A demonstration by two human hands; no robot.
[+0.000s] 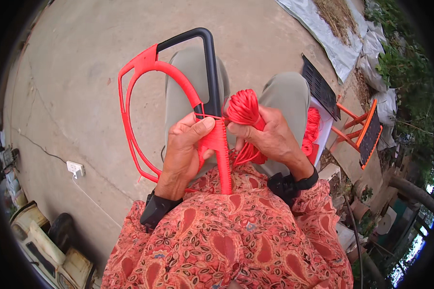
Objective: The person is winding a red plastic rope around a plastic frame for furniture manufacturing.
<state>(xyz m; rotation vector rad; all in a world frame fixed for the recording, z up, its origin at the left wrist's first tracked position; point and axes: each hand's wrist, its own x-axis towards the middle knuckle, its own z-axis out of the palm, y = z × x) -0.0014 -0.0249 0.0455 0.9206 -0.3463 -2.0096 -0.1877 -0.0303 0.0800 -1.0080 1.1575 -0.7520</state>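
Note:
A black tubular frame (210, 62) lies across my lap, much of it wrapped in tight turns of red cord (222, 159). Joined to it on the left is a curved loop (176, 73), also covered in red. My left hand (182, 149) grips the frame where the red wrapping meets bare black tube, its thumb pressed on the topmost turns. Just right of the frame, my right hand (270, 135) is closed around a bundle of red cord (243, 107). Loose strands hang below that hand. The fingertips behind the frame are partly hidden.
At my right knee sits a white box (324, 126) holding more red cord (311, 126). Beyond it stands an orange folding stool (366, 135) with a black seat. A white power strip (75, 168) with a cable lies on the concrete floor at left. Plants grow at far right.

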